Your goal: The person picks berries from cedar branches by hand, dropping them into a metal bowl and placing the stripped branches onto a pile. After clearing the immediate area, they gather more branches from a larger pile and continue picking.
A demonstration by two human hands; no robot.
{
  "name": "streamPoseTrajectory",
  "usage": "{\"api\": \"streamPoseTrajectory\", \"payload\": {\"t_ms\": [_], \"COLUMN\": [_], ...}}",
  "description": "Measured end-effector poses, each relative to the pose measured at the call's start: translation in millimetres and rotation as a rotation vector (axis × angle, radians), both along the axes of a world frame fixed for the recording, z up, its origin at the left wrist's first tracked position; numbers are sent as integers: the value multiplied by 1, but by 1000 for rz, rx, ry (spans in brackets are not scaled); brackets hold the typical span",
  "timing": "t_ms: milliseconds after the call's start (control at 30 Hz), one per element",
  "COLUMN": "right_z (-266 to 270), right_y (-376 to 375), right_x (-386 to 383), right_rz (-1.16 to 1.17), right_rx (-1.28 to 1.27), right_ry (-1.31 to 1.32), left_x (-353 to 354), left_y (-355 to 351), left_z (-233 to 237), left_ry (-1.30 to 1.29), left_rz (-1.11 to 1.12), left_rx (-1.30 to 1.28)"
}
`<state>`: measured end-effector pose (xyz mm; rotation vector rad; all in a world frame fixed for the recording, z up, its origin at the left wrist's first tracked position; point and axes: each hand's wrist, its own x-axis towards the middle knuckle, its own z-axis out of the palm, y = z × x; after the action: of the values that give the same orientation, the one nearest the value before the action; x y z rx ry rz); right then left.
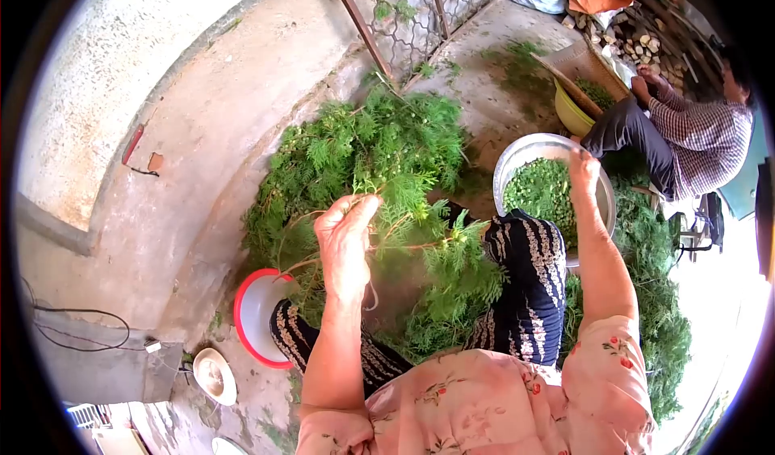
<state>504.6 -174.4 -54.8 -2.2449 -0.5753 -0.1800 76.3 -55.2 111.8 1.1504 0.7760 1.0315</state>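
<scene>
My left hand [347, 233] is closed around the thin stems of a leafy evergreen branch [464, 265], whose feathery sprays reach right across my lap. At the right, my right hand [584, 172] is over the inner side of a wide metal basin [507, 163]. Its fingers look curled in, and what they hold, if anything, is hidden. Small green pieces, like cones or seeds mixed with leaf bits, fill much of the basin [539, 192]. Beyond my knees lies a big heap of cut evergreen branches [347, 144].
A red-rimmed white tub [258, 318] stands beside my left knee. At the upper right a person [686, 136] sits near a yellow basin [571, 114] and a woven tray [593, 71]. More branches [654, 293] lie to the right. A metal mesh gate [400, 19] stands ahead.
</scene>
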Motion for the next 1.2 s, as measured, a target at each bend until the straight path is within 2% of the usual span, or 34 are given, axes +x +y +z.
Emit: {"api": "streamPoseTrajectory", "payload": {"t_ms": [33,67,100,200,267,400,467,500,600,733,833,933,1000,1067,1133,1167,1200], "right_z": [-7,14,29,69,109,132,146,132,136,141,128,112,99,103,82,75,72], "right_y": [-10,-16,-16,-10,-5,3,0,4,-1,3,15,25,19,13,16,17,18], "right_x": [12,0,-20,-69,-128,-212,-241,-246,-269,-296,-299,-304,-318,-326,-335,-339,-337], "right_rz": [-27,-88,-59,318,592,1026,1070,1110,1182,1167,1318,1454,1433,1376,1274,1213,1172], "right_rx": [-21,158,420,480,370,228,181,244,276,204,1,17,150,-89,76,159,130], "right_ry": [-40,109,115,370,404,252,272,219,129,-154,-325,147,408,587,821,933,1017], "left_x": [0,0,-1,-7,-7,-16,-21,-25,-29,-33,-32,-29,-29,-29,-25,-23,-22], "left_y": [-6,-11,-15,-27,-35,-43,-46,-46,-50,-51,-51,-43,-37,-31,-27,-30,-29], "left_z": [3,5,4,10,15,20,26,27,39,40,41,31,24,14,-4,-7,-18], "left_ry": [-16,-33,-24,34,40,82,98,116,193,310,303,249,209,196,109,140,84], "left_rz": [8,17,36,10,12,-47,-72,-91,-162,-351,-437,-381,-327,-256,-175,-60,45], "left_rx": [-16,-31,-18,-31,26,31,44,43,63,181,164,181,172,155,142,194,226]}}
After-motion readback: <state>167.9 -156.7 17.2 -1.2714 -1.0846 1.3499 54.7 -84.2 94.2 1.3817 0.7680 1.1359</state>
